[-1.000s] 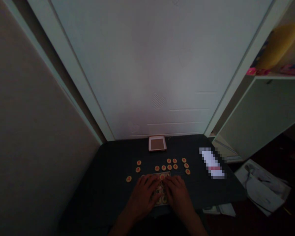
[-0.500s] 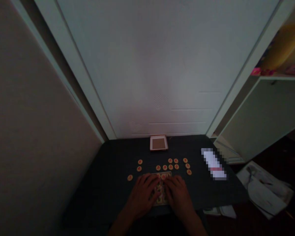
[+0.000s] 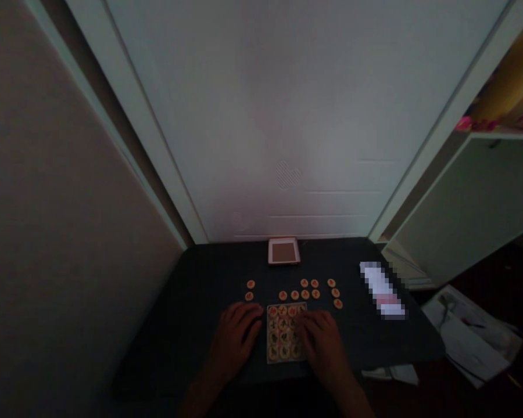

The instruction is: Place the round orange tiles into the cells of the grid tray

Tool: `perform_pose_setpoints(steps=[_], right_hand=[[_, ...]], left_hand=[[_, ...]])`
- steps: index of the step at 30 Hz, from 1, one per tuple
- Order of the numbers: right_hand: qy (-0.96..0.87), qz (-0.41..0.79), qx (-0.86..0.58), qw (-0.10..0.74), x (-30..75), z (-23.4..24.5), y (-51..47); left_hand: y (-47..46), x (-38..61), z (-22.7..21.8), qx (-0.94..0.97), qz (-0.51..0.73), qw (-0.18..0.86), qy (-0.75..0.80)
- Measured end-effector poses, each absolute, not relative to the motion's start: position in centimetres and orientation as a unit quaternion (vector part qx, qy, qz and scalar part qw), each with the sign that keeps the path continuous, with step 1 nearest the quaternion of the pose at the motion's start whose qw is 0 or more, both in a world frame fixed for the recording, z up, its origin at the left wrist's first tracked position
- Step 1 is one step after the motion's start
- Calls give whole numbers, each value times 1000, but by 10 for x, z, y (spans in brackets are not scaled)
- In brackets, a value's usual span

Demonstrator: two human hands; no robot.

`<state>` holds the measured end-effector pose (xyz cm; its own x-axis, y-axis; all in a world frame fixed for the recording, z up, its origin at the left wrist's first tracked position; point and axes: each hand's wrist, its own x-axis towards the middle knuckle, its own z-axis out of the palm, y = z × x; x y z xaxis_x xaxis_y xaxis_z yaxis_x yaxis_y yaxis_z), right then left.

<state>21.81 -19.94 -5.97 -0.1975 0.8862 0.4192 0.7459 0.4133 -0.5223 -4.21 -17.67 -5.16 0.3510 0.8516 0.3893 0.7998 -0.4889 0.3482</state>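
A shallow square box near the table's front edge holds rows of round Chinese chess pieces, red-marked ones in the far row and dark-marked ones nearer. My left hand is at the box's left side, off the pieces, palm down with fingers stretched and a little apart. It covers the spot where a loose piece lay. My right hand rests over the box's right edge, its fingers loosely bent and touching the far-right pieces, partly hiding that column. No piece shows lifted in either hand.
Behind the box lie several loose red-marked pieces on the dark table. A box lid or tray stands by the white door. To the right is a pixelated pale object, with papers below the table.
My left hand has moved left off the box, baring most of the pieces inside. My right hand has shifted slightly right. The loose piece at far left is now hidden. The view has shifted slightly.
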Motion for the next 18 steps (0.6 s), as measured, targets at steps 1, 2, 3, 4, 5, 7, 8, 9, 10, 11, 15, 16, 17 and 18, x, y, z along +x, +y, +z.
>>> perform_pose_setpoints(steps=[1, 2, 3, 4, 5, 7, 8, 9, 10, 11, 15, 16, 17, 18], right_hand=[[-761, 107, -529, 360, 221, -61, -199], [-752, 111, -529, 377, 224, -62, -199], [-742, 116, -530, 393, 226, -63, -199], [-732, 121, -533, 407, 229, -64, -199], [-722, 127, -537, 417, 232, -65, -199], [-703, 138, -550, 430, 238, -68, -199], [-693, 143, -558, 434, 242, -70, -199], [-683, 146, -567, 437, 245, -72, -199], [-673, 149, -576, 439, 247, -74, -198], [-665, 150, -583, 442, 250, -76, -198], [-644, 151, -598, 453, 258, -83, -195], [-641, 153, -601, 453, 259, -84, -194], [-639, 156, -603, 452, 259, -84, -194], [-636, 159, -605, 451, 260, -85, -193]], left_hand=[[-173, -48, -53, 808, 281, 44, 516], [-170, -54, -53, 798, 290, 42, 526], [-166, -60, -53, 790, 295, 41, 536], [-164, -66, -53, 783, 299, 40, 544], [-162, -72, -53, 778, 300, 42, 551], [-159, -82, -53, 770, 296, 50, 563], [-159, -86, -53, 767, 293, 58, 568], [-160, -90, -53, 764, 291, 67, 572], [-160, -93, -54, 762, 289, 75, 575], [-161, -96, -56, 759, 287, 84, 578], [-165, -103, -62, 754, 281, 106, 584], [-165, -103, -63, 753, 279, 108, 585], [-164, -103, -64, 754, 278, 109, 586], [-163, -103, -65, 754, 275, 107, 586]])
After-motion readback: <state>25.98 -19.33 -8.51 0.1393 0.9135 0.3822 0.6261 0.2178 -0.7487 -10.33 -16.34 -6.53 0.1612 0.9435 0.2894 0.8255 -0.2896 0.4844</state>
